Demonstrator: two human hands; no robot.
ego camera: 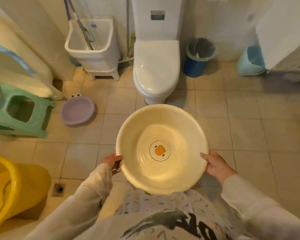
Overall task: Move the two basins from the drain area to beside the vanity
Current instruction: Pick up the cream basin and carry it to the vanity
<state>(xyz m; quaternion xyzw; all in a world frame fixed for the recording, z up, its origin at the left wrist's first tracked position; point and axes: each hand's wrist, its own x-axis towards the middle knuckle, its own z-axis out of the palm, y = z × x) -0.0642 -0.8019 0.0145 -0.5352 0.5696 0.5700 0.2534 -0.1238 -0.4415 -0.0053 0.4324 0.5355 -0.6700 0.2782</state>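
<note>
You carry the cream basin (162,149) level above the floor tiles, left hand (112,161) and right hand (216,166) each clamping its rim; keep both grips even while the purple basin (77,110) waits by the green stool (19,113).

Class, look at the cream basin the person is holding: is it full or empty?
Empty. The cream basin shows its dry bottom and orange printed emblem clearly, with no water; left hand and right hand hold its rim.

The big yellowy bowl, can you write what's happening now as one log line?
cream basin: held above floor | left hand: on rim | right hand: on rim | purple basin: on floor beside green stool
</note>
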